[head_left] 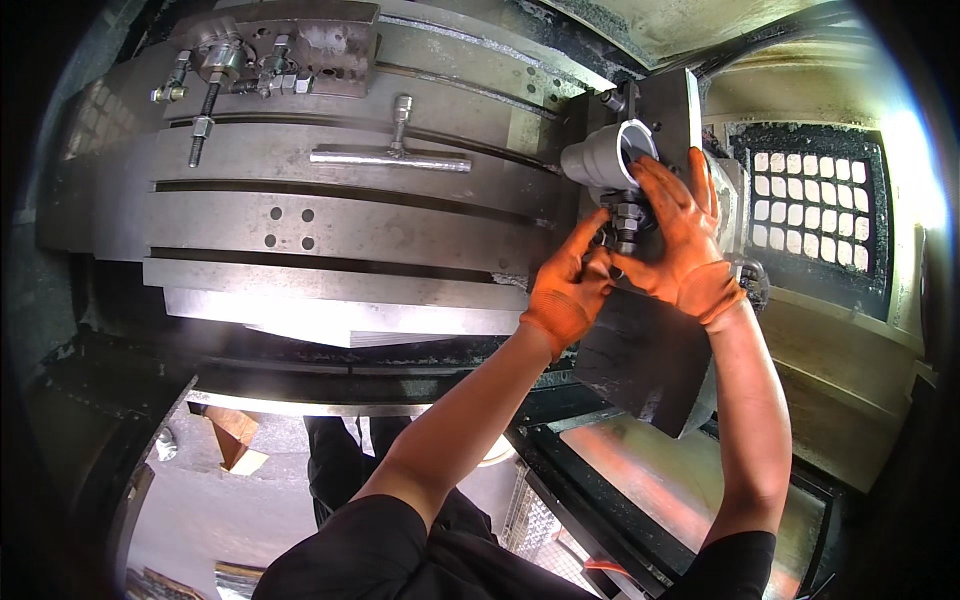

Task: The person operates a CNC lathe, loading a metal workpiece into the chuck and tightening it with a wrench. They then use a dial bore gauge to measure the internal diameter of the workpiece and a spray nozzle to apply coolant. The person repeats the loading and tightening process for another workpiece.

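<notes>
A pale silver metal sleeve (pixel 597 158), round and hollow with a stepped outside, sits against a dark fixture block (pixel 645 365) at the machine table's right end. Just below it stands a threaded clamp bolt (pixel 627 218) with nuts. Both my hands wear orange gloves. My left hand (pixel 572 288) is closed around the lower end of the bolt, its fingertips partly hidden. My right hand (pixel 685 235) has its fingers stretched out, some at the sleeve's open mouth and others along the upright plate (pixel 682 105); its thumb points toward the bolt.
The slotted steel table (pixel 380 225) stretches left. On it lies a T-handle wrench (pixel 390 158). A clamping fixture (pixel 325 55) with bolts and nuts stands at the far left. A grated panel (pixel 810 210) is on the right. Cables (pixel 775 40) run along the back.
</notes>
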Tool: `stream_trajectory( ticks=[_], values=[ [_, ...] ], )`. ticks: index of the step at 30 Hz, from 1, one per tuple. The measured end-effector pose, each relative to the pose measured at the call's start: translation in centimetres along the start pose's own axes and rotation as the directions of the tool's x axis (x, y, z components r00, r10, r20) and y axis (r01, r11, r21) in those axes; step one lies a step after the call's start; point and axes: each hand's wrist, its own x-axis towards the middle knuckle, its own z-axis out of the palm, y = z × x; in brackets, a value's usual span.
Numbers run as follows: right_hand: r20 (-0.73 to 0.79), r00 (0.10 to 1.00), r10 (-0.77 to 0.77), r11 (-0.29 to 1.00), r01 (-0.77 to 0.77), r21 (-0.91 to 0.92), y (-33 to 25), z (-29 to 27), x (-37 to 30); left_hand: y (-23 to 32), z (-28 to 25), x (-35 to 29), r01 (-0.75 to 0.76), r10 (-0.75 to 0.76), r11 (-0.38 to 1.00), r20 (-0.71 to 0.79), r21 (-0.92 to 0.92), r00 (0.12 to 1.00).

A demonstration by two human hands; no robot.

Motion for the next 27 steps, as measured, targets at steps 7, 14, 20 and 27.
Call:
stream_trajectory(
  ticks=[7, 14, 20, 27],
  values=[
    [-0.015, 1.0, 0.007, 1.0, -0.007, 0.005, 0.1, 0.2, -0.2, 0.6, 0.6, 0.3, 0.068, -0.063, 0.997, -0.148, 0.035, 0.987],
    [-0.055, 0.998, -0.034, 0.999, 0.035, 0.018, 0.2, 0.2, 0.0, 0.3, -0.4, 0.5, 0.012, -0.014, 0.999, -0.033, -0.038, 0.999],
    [0.009, 1.0, 0.0, 1.0, 0.0, 0.021, 0.7, 0.5, -0.2, -0.6, 0.5, 1.1, -0.004, 0.04, 0.989, -0.242, 0.145, 0.969],
    [0.022, 0.999, 0.035, 0.999, -0.035, 0.009, 0.6, 0.5, -0.4, 2.6, -1.3, 1.6, -0.31, 0.297, 0.743, 0.124, 0.593, 0.947]
  ],
)
